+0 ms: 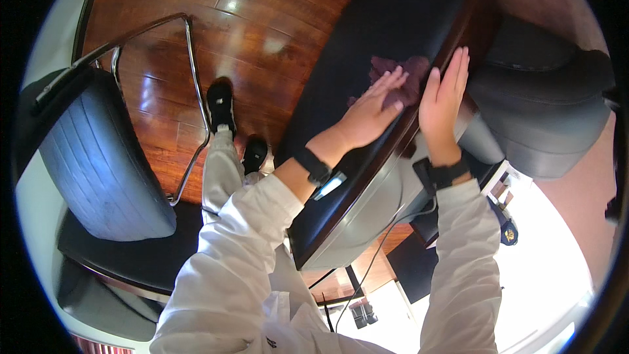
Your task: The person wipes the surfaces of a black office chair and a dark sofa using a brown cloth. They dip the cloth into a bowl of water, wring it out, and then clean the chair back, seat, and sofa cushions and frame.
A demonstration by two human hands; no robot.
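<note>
My left hand (376, 113) lies flat on a crumpled dark purple cloth (415, 76), its fingers stretched out and its thumb apart. Under the cloth is the black leather-like top (393, 19) of a long piece of furniture with a dark wood edge. My right hand (444, 96) rests its outer side along that wood edge (464, 27), fingers straight and together, with nothing held. Close to my left wrist, a small flat object with a bright face (330, 186) lies on the black top, partly hidden by the wrist strap.
A chair with a ribbed black back (105, 157) and metal tube frame (194, 69) stands at left. Behind the furniture's wood edge is a black padded seat (545, 103). A thin cable (378, 250) hangs below my right wrist. The floor (265, 24) is glossy wood planks.
</note>
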